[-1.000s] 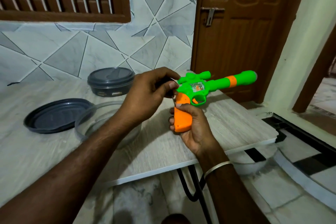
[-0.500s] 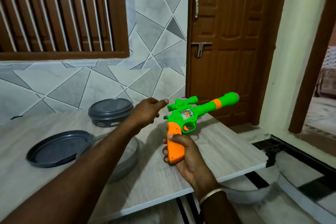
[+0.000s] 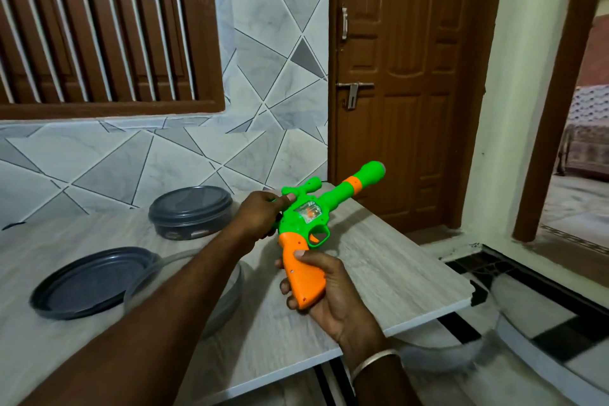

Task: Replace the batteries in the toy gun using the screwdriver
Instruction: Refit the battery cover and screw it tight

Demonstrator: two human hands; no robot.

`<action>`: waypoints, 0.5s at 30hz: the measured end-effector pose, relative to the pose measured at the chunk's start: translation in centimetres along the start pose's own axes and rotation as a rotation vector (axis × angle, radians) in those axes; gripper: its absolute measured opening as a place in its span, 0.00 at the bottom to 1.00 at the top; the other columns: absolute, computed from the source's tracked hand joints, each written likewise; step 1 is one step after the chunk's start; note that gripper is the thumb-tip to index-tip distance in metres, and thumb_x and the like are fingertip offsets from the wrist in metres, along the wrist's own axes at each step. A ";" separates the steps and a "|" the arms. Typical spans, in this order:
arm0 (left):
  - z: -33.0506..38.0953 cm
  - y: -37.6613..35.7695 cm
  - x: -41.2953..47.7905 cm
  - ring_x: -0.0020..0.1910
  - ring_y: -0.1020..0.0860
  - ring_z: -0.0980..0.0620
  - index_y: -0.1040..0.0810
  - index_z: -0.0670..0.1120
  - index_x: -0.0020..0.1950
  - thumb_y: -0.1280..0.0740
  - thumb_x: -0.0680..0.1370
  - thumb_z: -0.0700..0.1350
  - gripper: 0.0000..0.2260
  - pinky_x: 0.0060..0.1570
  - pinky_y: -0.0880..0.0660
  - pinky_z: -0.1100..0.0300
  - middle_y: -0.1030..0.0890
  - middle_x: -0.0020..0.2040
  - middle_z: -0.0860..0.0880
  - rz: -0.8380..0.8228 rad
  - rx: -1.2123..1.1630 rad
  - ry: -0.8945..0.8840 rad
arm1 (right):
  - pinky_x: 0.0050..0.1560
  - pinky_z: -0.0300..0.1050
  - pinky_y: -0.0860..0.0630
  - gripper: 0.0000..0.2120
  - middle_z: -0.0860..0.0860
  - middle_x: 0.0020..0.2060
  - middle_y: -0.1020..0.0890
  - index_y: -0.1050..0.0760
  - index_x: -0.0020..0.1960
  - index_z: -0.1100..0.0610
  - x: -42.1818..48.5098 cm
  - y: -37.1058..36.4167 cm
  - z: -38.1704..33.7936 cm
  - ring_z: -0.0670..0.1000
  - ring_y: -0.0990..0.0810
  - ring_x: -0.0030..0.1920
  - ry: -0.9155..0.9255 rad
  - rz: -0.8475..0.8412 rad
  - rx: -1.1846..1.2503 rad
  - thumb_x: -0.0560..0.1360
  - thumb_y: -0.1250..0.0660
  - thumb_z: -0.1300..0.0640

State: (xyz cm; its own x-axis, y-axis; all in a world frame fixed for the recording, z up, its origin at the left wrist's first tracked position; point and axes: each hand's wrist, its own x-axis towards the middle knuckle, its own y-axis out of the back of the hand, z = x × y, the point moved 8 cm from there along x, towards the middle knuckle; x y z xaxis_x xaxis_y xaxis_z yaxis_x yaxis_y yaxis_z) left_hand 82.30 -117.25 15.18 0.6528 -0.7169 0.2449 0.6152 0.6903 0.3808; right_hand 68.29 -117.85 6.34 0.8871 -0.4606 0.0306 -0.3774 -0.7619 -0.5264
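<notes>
No text, label, brand or number can be read anywhere.

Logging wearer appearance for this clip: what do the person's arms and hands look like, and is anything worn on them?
No sleeves in view: left forearm and right forearm are bare. The left hand and right hand are ungloved, no rings visible. A thin, plain silver-coloured bangle circles the right wrist.

One toy gun [image 3: 316, 211], two hands, a left hand [image 3: 260, 214] and a right hand [image 3: 329, 293], one lidded grey container [image 3: 191, 211], one loose grey lid [image 3: 89, 283] and one clear bowl [image 3: 230, 293] at a single table [image 3: 379, 273], beside one wooden door [image 3: 405, 92].
</notes>
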 end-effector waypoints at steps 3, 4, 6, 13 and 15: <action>-0.5 0.5 0.4 0.21 0.32 0.47 0.28 0.43 0.30 0.31 0.80 0.53 0.22 0.25 0.39 0.61 0.31 0.23 0.47 0.098 -0.019 0.000 | 0.24 0.41 0.29 0.29 0.62 0.48 0.20 0.27 0.64 0.64 0.0 1.0 -0.7 0.55 0.20 0.34 0.062 0.093 0.105 0.66 0.30 0.54; -0.7 0.7 0.5 0.21 0.32 0.47 0.29 0.43 0.29 0.31 0.80 0.52 0.22 0.26 0.39 0.60 0.31 0.22 0.47 0.138 -0.025 0.005 | 0.24 0.40 0.29 0.29 0.62 0.50 0.21 0.28 0.65 0.62 0.1 1.3 -1.1 0.56 0.19 0.35 0.100 0.122 0.112 0.66 0.30 0.55; -1.1 1.0 0.5 0.21 0.32 0.48 0.29 0.43 0.29 0.31 0.80 0.51 0.23 0.26 0.38 0.59 0.31 0.21 0.47 0.199 -0.059 0.023 | 0.25 0.39 0.29 0.25 0.63 0.54 0.20 0.27 0.66 0.58 0.1 1.8 -1.6 0.56 0.18 0.35 0.171 0.172 0.088 0.70 0.27 0.59; -1.3 0.5 0.2 0.21 0.33 0.50 0.28 0.42 0.33 0.32 0.81 0.51 0.20 0.23 0.39 0.63 0.30 0.25 0.46 0.190 -0.162 0.052 | 0.26 0.39 0.27 0.23 0.60 0.55 0.17 0.25 0.66 0.55 0.0 2.5 -2.1 0.57 0.17 0.35 0.251 0.266 0.055 0.73 0.28 0.63; -1.4 0.4 0.2 0.23 0.33 0.49 0.26 0.42 0.37 0.33 0.81 0.53 0.18 0.24 0.39 0.63 0.29 0.28 0.45 0.159 -0.218 0.085 | 0.27 0.40 0.27 0.24 0.60 0.55 0.17 0.26 0.67 0.55 0.0 2.6 -2.1 0.57 0.17 0.36 0.257 0.275 0.057 0.73 0.28 0.63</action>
State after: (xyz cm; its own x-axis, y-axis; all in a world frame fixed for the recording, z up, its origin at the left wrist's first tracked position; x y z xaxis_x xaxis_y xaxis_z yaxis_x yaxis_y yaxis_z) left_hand 83.30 -117.01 14.13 0.7774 -0.5938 0.2074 0.5770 0.8045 0.1407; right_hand 66.77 -120.78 6.71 0.6561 -0.7493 0.0896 -0.5708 -0.5705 -0.5905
